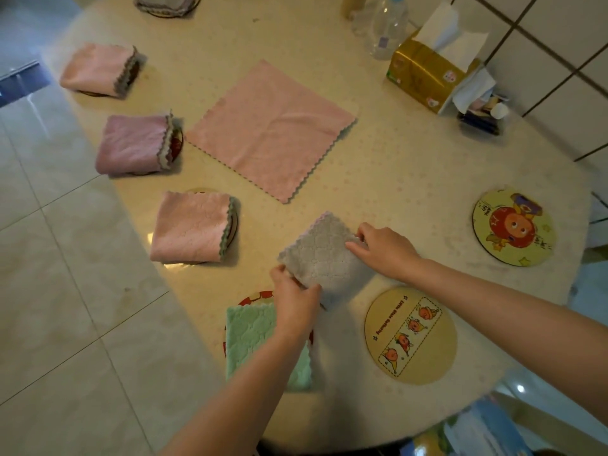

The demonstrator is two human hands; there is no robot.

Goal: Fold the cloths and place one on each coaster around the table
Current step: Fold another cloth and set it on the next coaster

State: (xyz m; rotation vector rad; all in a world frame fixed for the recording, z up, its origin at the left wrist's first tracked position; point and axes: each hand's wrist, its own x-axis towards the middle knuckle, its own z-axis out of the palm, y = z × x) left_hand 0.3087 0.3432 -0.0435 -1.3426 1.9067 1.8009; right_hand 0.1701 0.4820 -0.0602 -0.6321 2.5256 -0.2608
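A folded grey cloth (324,255) is held between both hands over the near part of the round table (411,166). My left hand (296,301) grips its near corner, and my right hand (383,246) pinches its right edge. A folded green cloth (253,340) lies on a red-rimmed coaster (255,296) under my left forearm. Three folded pink cloths (192,227) (135,143) (97,69) each cover a coaster along the left rim. An unfolded pink cloth (273,130) lies flat in the middle. Two bare cartoon coasters (411,335) (513,227) sit at the right.
Another folded cloth on a coaster (167,4) sits at the far edge. A gold tissue box (427,70), clear plastic bottles (386,28) and a small box of items (483,116) stand at the back right by a tiled wall. Tiled floor (49,258) lies left.
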